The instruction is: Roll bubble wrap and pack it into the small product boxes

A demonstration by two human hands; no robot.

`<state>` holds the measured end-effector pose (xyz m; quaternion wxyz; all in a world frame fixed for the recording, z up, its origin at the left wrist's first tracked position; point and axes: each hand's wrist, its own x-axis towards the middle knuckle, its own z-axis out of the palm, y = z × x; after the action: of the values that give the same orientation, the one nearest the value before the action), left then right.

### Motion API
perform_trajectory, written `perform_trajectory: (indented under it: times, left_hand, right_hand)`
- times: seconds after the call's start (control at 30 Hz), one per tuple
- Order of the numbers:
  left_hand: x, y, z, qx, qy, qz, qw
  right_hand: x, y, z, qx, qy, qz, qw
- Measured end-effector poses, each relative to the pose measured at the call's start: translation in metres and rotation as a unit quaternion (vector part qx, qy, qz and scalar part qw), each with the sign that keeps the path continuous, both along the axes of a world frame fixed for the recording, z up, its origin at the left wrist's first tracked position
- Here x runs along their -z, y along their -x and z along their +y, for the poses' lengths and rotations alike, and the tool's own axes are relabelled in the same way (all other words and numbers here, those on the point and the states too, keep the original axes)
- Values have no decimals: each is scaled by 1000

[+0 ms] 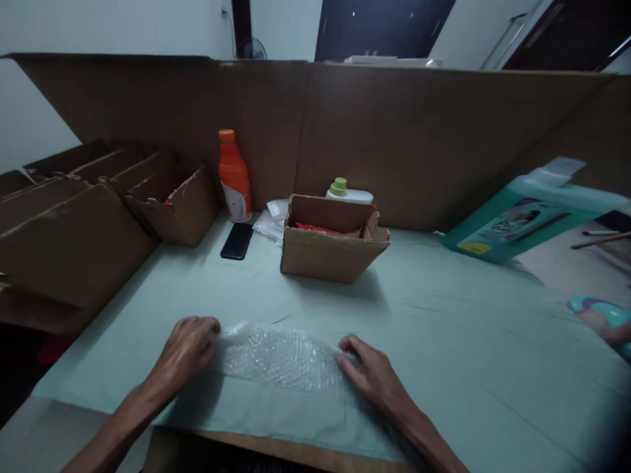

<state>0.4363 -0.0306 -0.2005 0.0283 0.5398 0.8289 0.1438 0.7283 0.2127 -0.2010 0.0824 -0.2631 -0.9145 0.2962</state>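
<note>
A clear sheet of bubble wrap stretches between my two hands, low over the pale green table cover. My left hand pinches its left end, the fingers curled in. At the opposite end, my right hand has the edge between thumb and fingers. Beyond the wrap stands a small open cardboard box with something red inside. More crumpled bubble wrap lies to the left of that box.
An orange bottle and a black phone are at the back left. Open cardboard boxes line the left side. A white bottle with a green cap stands behind the small box. A green jug leans at the right.
</note>
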Motion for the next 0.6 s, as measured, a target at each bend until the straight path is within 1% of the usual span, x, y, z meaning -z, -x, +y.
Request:
perform_trajectory:
  times: [0.07,0.1,0.13,0.2,0.27,0.33,0.4,0.43,0.47,0.53,0.6]
  left_hand:
    - [-22,14,27,27,0,20,999]
    - [-30,20,42,36,2,26,999]
    - [-37,25,57,39,2,27,999]
    - [-44,30,85,43,-4,30,999]
    - [-43,30,109,53,-29,6,998]
    - [-38,29,133,56,-91,-106,989]
    - [-32,28,160,40,-165,-242,955]
    - [-30,28,174,30,-191,-290,937]
    - [-27,26,188,24,-207,-316,925]
    - [-22,22,211,29,-220,-332,917]
    - [-13,11,220,41,-232,-346,908]
  right_hand:
    - [-4,-14,-22,-22,55,-20,998]
    - [-3,-21,-29,-31,58,-16,998]
    - [-2,-27,-33,-32,44,0,999]
    - [0,-34,-26,3,-10,53,999]
    - [-2,-35,-1,67,-48,99,992]
    - [-9,-25,37,128,-47,123,983]
    - [-18,-3,79,172,-23,149,974]
    - [-21,12,97,188,-5,165,968]
    - [-24,28,114,197,15,182,963]
    - [-25,56,136,202,43,208,956]
    - [-19,70,143,204,52,218,953]
